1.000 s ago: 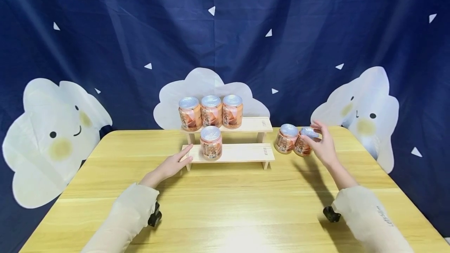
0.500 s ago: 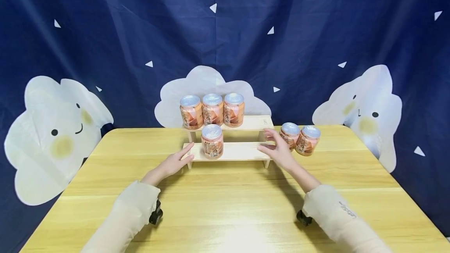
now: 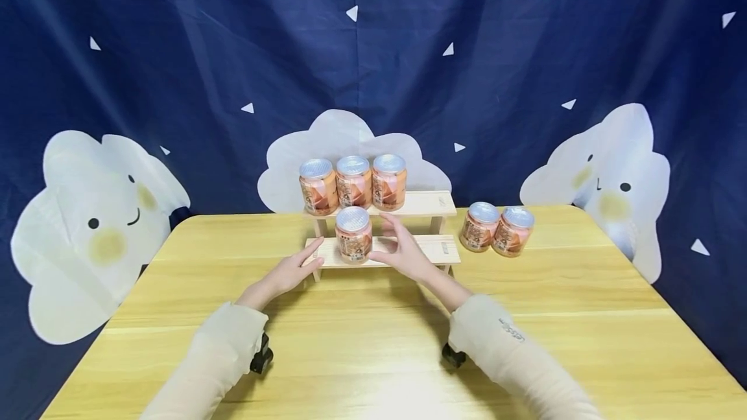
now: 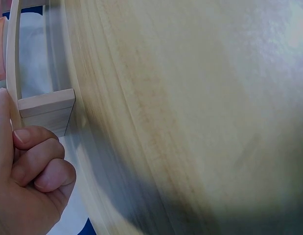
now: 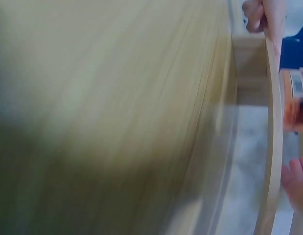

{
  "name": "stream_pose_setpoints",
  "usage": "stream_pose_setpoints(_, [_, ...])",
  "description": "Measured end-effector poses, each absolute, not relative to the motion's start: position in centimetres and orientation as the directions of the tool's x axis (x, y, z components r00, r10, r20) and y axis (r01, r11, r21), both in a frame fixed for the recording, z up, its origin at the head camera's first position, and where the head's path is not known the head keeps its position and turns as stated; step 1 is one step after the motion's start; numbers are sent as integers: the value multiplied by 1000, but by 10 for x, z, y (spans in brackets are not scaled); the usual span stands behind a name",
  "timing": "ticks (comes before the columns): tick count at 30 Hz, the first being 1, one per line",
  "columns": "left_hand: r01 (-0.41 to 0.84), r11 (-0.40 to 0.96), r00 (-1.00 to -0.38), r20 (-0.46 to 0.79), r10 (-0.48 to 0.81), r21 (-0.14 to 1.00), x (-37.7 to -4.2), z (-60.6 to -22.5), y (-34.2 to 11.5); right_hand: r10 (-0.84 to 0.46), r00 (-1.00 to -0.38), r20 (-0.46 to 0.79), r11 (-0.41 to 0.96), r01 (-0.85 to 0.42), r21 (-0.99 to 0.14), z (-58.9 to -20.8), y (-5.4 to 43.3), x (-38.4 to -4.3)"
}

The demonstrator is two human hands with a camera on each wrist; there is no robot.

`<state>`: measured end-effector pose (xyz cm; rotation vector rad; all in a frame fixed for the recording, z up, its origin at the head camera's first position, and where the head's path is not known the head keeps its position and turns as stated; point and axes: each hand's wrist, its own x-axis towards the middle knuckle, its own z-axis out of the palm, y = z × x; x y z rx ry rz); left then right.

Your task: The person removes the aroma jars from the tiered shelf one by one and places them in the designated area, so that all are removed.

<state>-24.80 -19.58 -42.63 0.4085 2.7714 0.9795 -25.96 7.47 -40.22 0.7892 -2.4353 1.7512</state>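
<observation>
A clear can [image 3: 353,242] with an orange-brown label and silver lid stands upright on the lower step of a light wooden two-step stand [image 3: 414,251]. My left hand [image 3: 292,269] grips the left end of that step; in the left wrist view, its fingers [image 4: 46,161] are curled beside the stand's leg. My right hand [image 3: 405,253] is at the can's right side, thumb and fingers spread apart. In the right wrist view, a gap shows between the right fingertips [image 5: 295,171] and the can [image 5: 295,100]. Three matching cans [image 3: 353,186] stand side by side on the upper step.
Two more cans [image 3: 496,232] of the same kind stand together on the wooden table [image 3: 362,342], right of the stand. Behind the table hangs a dark blue curtain [image 3: 233,50] with white clouds. A black wrist camera [image 3: 453,356] sits under the right sleeve.
My right hand has left the cans on the table's right and moved left, across the lower step, to the single can. My left hand has stayed at the stand's left end.
</observation>
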Motion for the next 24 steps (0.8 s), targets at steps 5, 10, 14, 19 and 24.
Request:
stream_pose_setpoints(5, [199, 747, -948, -69, 311, 635, -247, -424, -196, -336, -866, 370, 226, -456, -861, -403, 52, -261])
stream_pose_setpoints(10, [194, 746, -947, -76, 311, 637, -247, -423, -195, -303, -835, 458, 183, -523, -832, -398, 35, -257])
stream_pose_setpoints(14, [190, 751, -950, -76, 304, 633, -246, -423, -196, -285, -851, 441, 154, -495, -855, -382, 27, -244])
stream_pose_setpoints(19, [197, 755, -950, -69, 305, 626, -246, -424, -195, -293, -845, 448, 181, -509, -841, -378, 32, -240])
stream_pose_setpoints(24, [207, 744, -949, -53, 310, 635, -246, -426, -195, -292, -845, 449, 202, -513, -834, -376, 46, -241])
